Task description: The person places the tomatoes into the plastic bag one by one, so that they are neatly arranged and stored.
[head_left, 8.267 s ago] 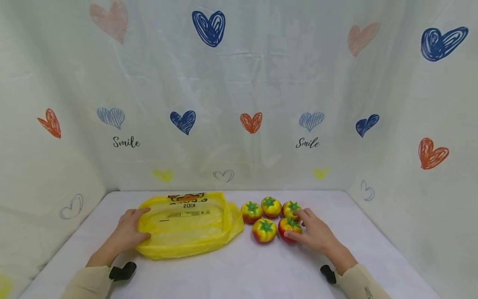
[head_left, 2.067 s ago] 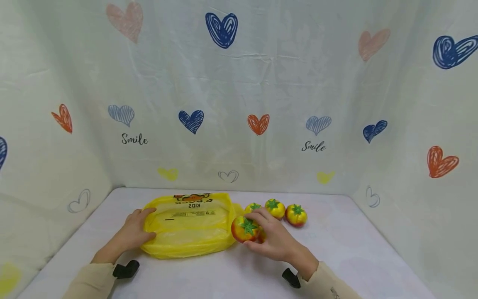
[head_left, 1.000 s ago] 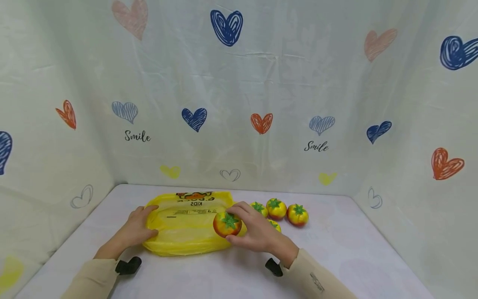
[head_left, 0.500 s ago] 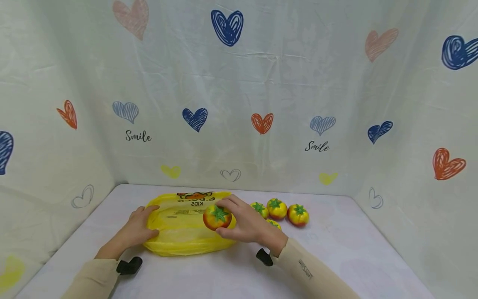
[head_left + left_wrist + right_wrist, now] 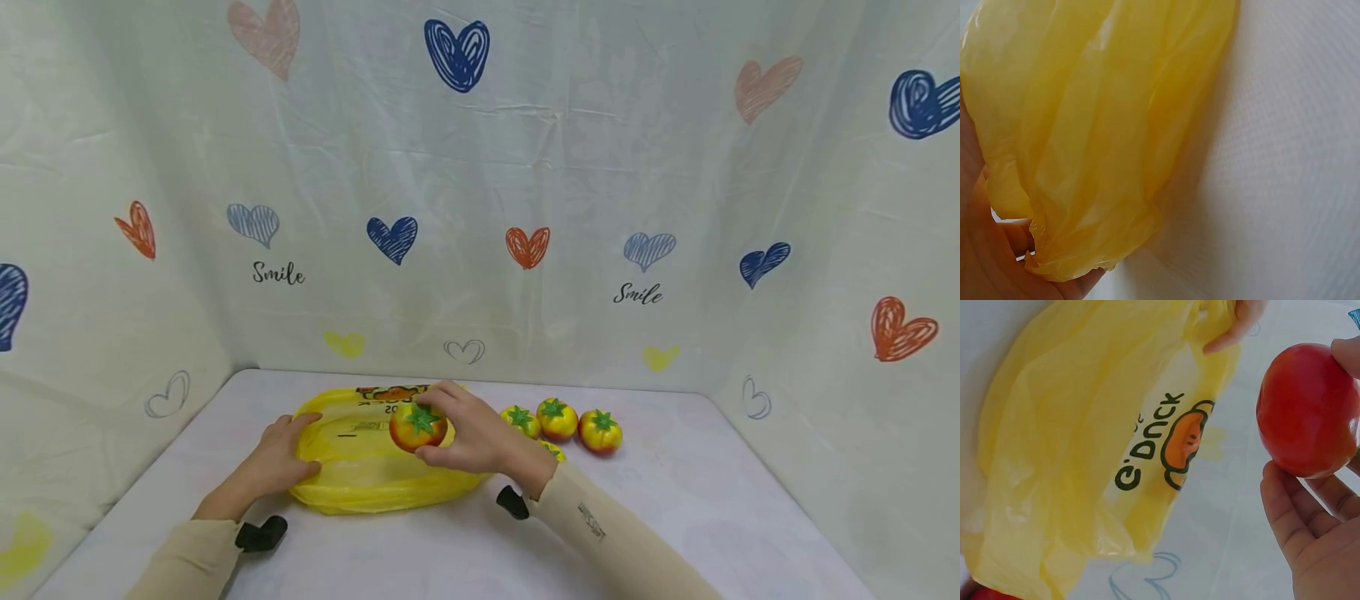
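A red-and-yellow tomato [image 5: 417, 427] with a green star-shaped top is held between the thumb and fingers of my right hand [image 5: 480, 433], above the yellow plastic bag [image 5: 352, 479]. Its smooth red underside fills the right of the right wrist view, with the fingertips around it. My left hand [image 5: 273, 460] grips the left end of the bag, which lies flat on the table. In the left wrist view the thin, crumpled plastic [image 5: 1104, 144] sits between the thumb and fingers. The bag's print, an orange duck face with lettering, is partly hidden by the right hand.
Right of the bag stand several more tomatoes, among them a back one [image 5: 557, 419] and a right one [image 5: 600, 432]. Another tomato [image 5: 553, 451] is mostly hidden behind the right forearm. A white table [image 5: 675, 517] meets a heart-patterned curtain [image 5: 570, 333].
My right hand has gripped a tomato from the group and carried it left, and over the last second further left and up over the bag. The left hand keeps its grip on the bag.
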A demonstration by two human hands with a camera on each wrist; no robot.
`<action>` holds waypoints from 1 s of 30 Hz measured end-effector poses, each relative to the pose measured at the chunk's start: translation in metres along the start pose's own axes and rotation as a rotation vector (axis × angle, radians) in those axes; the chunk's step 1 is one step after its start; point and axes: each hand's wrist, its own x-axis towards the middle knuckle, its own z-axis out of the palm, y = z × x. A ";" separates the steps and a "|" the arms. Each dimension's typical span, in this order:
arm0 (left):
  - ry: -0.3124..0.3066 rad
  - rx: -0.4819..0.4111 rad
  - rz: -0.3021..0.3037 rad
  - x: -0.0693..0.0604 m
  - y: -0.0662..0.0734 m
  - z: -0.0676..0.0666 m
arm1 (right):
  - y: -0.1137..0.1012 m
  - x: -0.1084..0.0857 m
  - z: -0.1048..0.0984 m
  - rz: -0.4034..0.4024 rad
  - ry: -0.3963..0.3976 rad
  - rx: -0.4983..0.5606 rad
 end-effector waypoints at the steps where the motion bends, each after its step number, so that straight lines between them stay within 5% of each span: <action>1: 0.002 0.002 0.002 0.000 0.000 0.000 | -0.001 0.002 0.000 -0.003 -0.001 -0.001; 30: 0.014 0.002 0.040 -0.001 -0.003 0.000 | -0.008 0.066 0.015 0.044 -0.077 0.009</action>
